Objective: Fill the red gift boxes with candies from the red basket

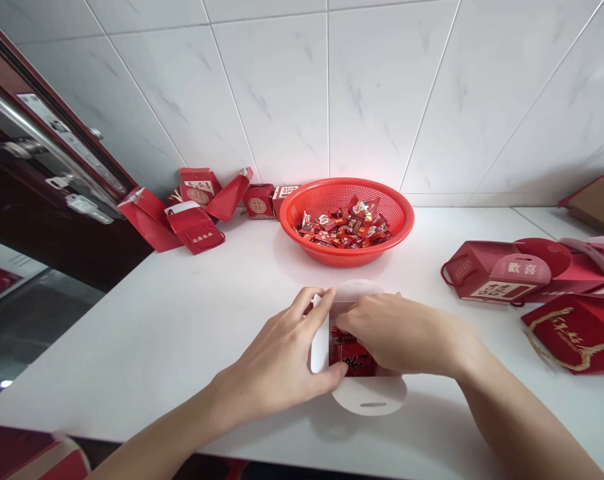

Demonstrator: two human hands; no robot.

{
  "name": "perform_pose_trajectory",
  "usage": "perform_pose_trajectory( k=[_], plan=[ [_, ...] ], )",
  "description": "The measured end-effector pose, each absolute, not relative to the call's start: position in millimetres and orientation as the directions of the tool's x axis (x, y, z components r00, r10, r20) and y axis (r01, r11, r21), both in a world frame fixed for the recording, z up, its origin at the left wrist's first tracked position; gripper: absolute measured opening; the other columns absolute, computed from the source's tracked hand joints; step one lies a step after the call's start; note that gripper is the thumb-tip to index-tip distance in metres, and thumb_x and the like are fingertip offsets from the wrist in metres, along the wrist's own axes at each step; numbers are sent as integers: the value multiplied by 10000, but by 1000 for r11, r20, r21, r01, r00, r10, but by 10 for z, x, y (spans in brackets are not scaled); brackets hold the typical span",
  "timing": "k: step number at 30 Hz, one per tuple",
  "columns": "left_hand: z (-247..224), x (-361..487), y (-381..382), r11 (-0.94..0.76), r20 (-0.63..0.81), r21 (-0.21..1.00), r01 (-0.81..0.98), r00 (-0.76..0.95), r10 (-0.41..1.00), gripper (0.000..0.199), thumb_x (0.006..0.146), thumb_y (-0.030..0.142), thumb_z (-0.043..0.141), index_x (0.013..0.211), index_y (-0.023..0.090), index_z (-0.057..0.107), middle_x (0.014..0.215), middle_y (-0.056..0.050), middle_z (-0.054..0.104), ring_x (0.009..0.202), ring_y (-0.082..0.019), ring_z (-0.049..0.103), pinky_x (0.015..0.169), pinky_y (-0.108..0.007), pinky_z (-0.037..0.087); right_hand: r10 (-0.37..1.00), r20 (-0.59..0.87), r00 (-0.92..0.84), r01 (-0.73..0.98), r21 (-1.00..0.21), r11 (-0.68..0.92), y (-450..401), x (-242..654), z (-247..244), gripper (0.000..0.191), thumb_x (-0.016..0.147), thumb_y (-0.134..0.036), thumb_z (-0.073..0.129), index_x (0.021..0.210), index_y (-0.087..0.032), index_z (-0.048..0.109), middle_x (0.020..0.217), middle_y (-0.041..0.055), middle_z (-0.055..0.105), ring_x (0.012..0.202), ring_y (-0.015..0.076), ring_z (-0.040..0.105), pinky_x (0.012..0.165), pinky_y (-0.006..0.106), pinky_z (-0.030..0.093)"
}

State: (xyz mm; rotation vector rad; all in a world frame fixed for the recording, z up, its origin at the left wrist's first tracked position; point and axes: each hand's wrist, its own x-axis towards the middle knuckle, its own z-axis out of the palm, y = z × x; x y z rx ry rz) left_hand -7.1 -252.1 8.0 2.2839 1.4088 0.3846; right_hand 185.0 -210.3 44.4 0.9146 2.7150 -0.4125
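An open gift box (369, 399) with white inner flaps stands on the white table in front of me. Its near rounded flap, which has a slot, is folded out toward me. My left hand (279, 357) grips the box's left side, thumb at the near edge and fingers at the far corner. Down inside the opening reaches my right hand (399, 330), its fingers curled and their tips mostly hidden. Red wrapped sweets (355, 361) show inside the box, below and beside that hand. Whether it pinches one I cannot make out.
Beyond the box is a red plastic basket (347, 259) of wrapped sweets. Several red gift boxes (197, 227) stand at the back left, and more red boxes (507, 277) on the right. A tiled wall (282, 100) backs the table; a dark door (47, 200) is left.
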Motion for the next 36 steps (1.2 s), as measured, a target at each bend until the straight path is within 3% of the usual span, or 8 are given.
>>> perform_pose_trajectory(
  k=[6, 11, 15, 23, 29, 36],
  plan=[
    [73, -71, -2520, -393, 11, 507, 767, 450, 893, 851, 794, 341, 716, 1571, 219, 391, 1399, -129, 548, 1114, -322, 696, 923, -444, 611, 451, -472, -758, 592, -205, 780, -2093, 1714, 352, 185, 908, -100, 586, 841, -133, 755, 823, 79, 749, 695, 198, 651, 493, 288, 292],
    [51, -90, -2522, -393, 9, 509, 766, 452, 892, 846, 809, 352, 706, 1579, 211, 385, 1412, -133, 540, 1138, -331, 685, 944, -469, 605, 486, -505, -713, 624, -142, 768, -2060, 1698, 341, 181, 911, -122, 595, 851, -118, 766, 794, 89, 743, 674, 195, 639, 470, 301, 274],
    [35, -81, -2513, -391, 12, 509, 767, 448, 894, 860, 806, 349, 709, 1587, 222, 373, 1411, -129, 541, 1113, -326, 693, 927, -467, 610, 456, -509, -731, 611, -188, 769, -2059, 1723, 340, 162, 888, -90, 598, 881, -123, 756, 852, 88, 753, 742, 203, 653, 499, 284, 292],
    [26, -76, -2503, -385, 6, 507, 771, 444, 896, 857, 811, 361, 700, 1588, 212, 372, 1398, -128, 546, 1099, -315, 694, 936, -453, 607, 387, -591, -708, 600, -213, 771, -2043, 1700, 326, 165, 917, -122, 574, 952, -123, 735, 865, 80, 747, 665, 187, 597, 486, 296, 295],
    [26, -114, -2491, -377, 15, 492, 784, 426, 905, 844, 814, 341, 678, 1592, 230, 367, 1379, -120, 551, 1085, -305, 698, 884, -417, 618, 350, -568, -745, 562, -250, 789, -2000, 1725, 244, 307, 941, -146, 565, 1237, -85, 616, 881, 91, 721, 635, 185, 566, 492, 289, 307],
    [34, -164, -2533, -376, 22, 471, 798, 415, 909, 820, 840, 354, 639, 1595, 195, 361, 1400, -144, 535, 1097, -313, 690, 903, -445, 608, 454, -502, -736, 646, -322, 692, -1965, 1843, 332, 265, 890, -152, 612, 1151, -157, 660, 902, 68, 694, 637, 166, 566, 515, 269, 308]
  ],
)
